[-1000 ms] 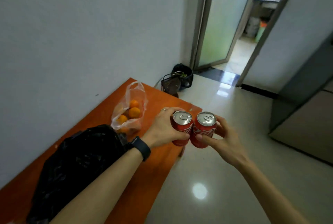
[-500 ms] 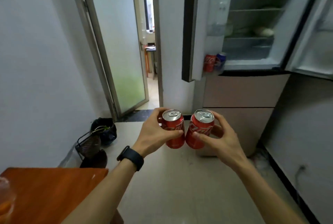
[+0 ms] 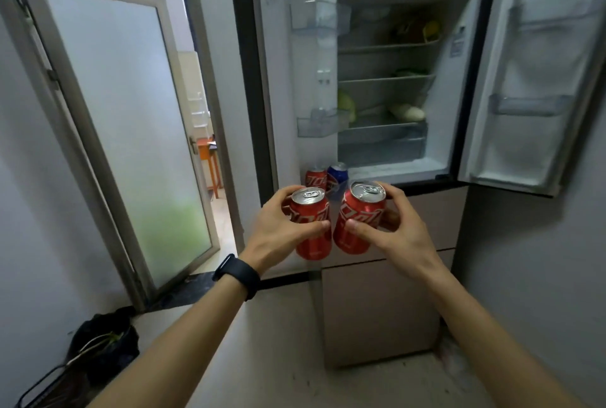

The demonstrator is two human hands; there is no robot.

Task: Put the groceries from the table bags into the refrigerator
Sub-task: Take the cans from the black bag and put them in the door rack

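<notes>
Left hand gripping left can, right hand gripping right can, refrigerator open ahead

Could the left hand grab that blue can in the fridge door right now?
Probably not yet: the left hand is full, gripping a red can. The blue can stands just beyond it, with nothing in between.

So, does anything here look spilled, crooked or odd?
Nothing serious: the right hand holds one red metal soda can tilted, while the left hand holds the other red can upright. Both look sealed, no spill.
</notes>
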